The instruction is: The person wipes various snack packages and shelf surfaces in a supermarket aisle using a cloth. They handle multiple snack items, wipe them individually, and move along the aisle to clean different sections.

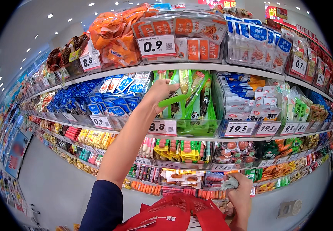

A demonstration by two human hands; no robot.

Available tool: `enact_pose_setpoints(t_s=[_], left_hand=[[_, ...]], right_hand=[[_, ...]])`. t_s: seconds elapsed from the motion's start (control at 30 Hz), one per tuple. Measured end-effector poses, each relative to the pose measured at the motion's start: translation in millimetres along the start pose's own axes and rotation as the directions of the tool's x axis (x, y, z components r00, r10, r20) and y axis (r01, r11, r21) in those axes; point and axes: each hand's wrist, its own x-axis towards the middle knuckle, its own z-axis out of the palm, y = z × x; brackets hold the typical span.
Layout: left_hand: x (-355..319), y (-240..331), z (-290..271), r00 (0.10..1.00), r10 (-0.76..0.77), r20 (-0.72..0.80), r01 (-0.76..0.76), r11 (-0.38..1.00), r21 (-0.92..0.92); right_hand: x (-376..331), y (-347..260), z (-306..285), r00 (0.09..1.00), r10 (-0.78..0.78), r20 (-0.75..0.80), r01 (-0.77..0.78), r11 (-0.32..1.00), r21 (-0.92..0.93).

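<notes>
My left hand (161, 92) pinches a green-edged packet (184, 82) between thumb and fingers, at the mouth of a clear bin (197, 126) filled with green packets (202, 96). To the left of that hand, another clear bin (118, 123) holds blue-and-white sachets (114, 98); to its right, beyond the green packets, a third bin (221, 102) holds silvery pouches (239, 111). Above it, orange-and-clear packs (197, 48) fill a bin on the upper shelf (208, 67). My right hand (240, 192), lower down, grasps a bunched greyish cloth (230, 183), near the packets on the lower shelves.
</notes>
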Motion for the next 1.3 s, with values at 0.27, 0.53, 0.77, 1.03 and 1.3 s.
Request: enact_pose_setpoints(t_s=[0.27, 0.53, 0.77, 1.03, 1.3], left_hand=[[-168, -71, 56, 0.98, 0.197, 0.008, -0.197, 0.978, 0.074], [-216, -141, 93, 0.902, 0.417, -0.113, -0.317, 0.816, 0.484], [-216, -144, 86, 0.971, 0.217, -0.099, -0.166, 0.913, 0.371], [-216, -145, 81, 0.996, 0.051, -0.069, -0.051, 0.999, 0.006], [-215, -148, 64, 1.0, -0.004, -0.012, 0.002, 0.992, -0.128]], right_hand=[[27, 6, 3, 0.985, -0.073, 0.159, 0.017, 0.945, 0.327], [45, -22, 42, 0.902, -0.06, 0.427, -0.309, 0.601, 0.737], [38, -28, 46, 0.905, 0.082, 0.417, -0.392, 0.54, 0.745], [29, -32, 49, 0.894, 0.129, 0.43, -0.432, 0.508, 0.745], [29, -43, 59, 0.843, 0.211, 0.496, -0.539, 0.324, 0.778]])
